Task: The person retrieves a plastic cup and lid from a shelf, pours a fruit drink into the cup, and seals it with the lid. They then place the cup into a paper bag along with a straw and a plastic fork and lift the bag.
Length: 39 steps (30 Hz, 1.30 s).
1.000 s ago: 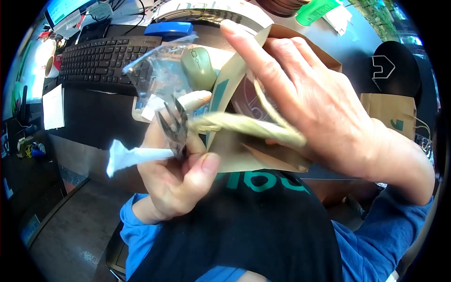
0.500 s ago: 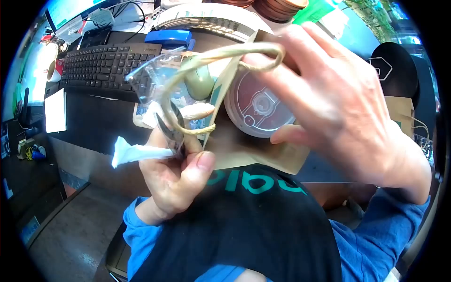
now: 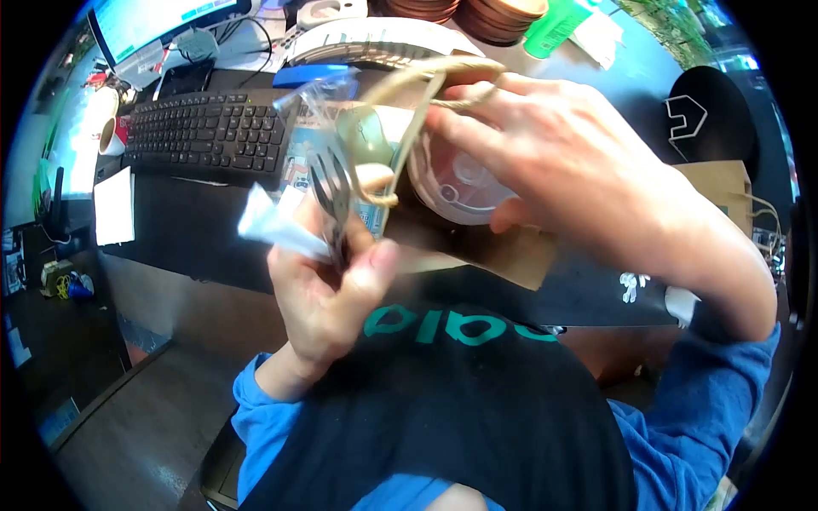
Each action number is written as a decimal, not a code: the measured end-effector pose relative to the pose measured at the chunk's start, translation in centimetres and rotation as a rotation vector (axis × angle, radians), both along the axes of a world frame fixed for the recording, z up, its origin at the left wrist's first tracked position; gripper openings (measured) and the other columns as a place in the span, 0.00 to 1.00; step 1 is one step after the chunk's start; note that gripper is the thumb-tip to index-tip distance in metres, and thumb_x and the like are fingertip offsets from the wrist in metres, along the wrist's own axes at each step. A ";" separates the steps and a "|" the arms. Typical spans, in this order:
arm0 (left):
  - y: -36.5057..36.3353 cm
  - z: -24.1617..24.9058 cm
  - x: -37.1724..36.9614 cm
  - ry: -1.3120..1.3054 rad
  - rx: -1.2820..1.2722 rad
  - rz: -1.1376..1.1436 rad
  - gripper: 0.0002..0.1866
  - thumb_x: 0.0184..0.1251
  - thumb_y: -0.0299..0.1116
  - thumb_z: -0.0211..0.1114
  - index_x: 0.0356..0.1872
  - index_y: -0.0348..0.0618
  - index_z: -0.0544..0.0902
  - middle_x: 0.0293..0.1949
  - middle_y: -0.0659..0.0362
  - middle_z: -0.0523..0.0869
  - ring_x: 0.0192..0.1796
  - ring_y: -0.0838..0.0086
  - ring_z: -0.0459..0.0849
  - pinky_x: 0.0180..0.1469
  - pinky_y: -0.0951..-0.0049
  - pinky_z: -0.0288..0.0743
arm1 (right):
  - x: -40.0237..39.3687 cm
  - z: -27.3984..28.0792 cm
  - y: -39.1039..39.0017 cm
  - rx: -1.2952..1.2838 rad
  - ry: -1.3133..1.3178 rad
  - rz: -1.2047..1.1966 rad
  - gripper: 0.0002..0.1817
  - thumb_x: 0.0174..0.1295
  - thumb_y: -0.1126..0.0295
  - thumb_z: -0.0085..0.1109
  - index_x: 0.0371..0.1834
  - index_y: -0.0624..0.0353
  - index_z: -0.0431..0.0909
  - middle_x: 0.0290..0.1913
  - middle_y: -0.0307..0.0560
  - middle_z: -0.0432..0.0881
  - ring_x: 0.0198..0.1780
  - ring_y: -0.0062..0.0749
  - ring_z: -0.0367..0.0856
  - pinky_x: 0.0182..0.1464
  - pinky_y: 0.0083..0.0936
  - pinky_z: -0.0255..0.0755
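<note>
My left hand is closed around a fork, a clear plastic wrapper and a white napkin. Its fingers also lie against the side of a brown paper bag, near a twisted paper handle. Inside the open bag is a round container with a clear plastic lid, now somewhat tilted. My right hand reaches over the bag, thumb and fingers on either side of the container's rim; part of the grip is hidden behind the hand.
Left of the bag lies a black keyboard, with a blue stapler-like object behind it. A greenish mouse sits just beyond my left hand. Another paper bag and a black round object are at right. A green bottle stands behind.
My right hand has come down onto the container, which has tilted. My left hand has shifted slightly right and up, and the fork's tines show more clearly.
</note>
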<state>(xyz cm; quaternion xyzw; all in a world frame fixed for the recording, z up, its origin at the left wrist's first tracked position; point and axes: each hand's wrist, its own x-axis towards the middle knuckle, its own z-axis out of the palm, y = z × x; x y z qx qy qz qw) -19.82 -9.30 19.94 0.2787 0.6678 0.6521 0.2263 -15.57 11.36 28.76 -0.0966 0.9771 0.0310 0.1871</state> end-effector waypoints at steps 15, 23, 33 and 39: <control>7.5 14.3 3.3 0.725 0.065 -0.227 0.15 0.46 0.32 0.71 0.35 0.36 0.80 0.23 0.54 0.79 0.26 0.73 0.78 0.33 0.73 0.73 | 5.0 6.9 1.6 -0.656 1.448 0.452 0.11 0.59 0.66 0.62 0.37 0.63 0.79 0.24 0.39 0.78 0.22 0.18 0.74 0.20 0.12 0.64; 4.9 10.5 -0.5 0.885 0.192 0.408 0.25 0.49 0.47 0.75 0.39 0.36 0.80 0.33 0.55 0.83 0.34 0.73 0.81 0.39 0.71 0.75 | 5.5 11.0 4.8 -0.497 1.586 -0.512 0.13 0.68 0.64 0.47 0.30 0.58 0.76 0.30 0.41 0.74 0.32 0.17 0.71 0.26 0.10 0.61; 4.7 6.5 -0.3 0.141 0.170 -0.020 0.11 0.68 0.33 0.61 0.36 0.34 0.83 0.24 0.61 0.83 0.28 0.82 0.79 0.35 0.81 0.71 | 0.1 3.9 8.6 -0.929 1.097 -0.060 0.12 0.66 0.66 0.56 0.29 0.61 0.79 0.31 0.38 0.78 0.34 0.18 0.73 0.34 0.17 0.67; 5.2 6.4 -1.0 0.005 0.288 -0.095 0.11 0.69 0.32 0.60 0.43 0.35 0.83 0.23 0.59 0.82 0.26 0.81 0.78 0.34 0.82 0.71 | 1.3 1.8 5.7 -0.870 0.787 -0.194 0.12 0.67 0.66 0.56 0.31 0.64 0.82 0.26 0.37 0.81 0.29 0.13 0.76 0.30 0.15 0.68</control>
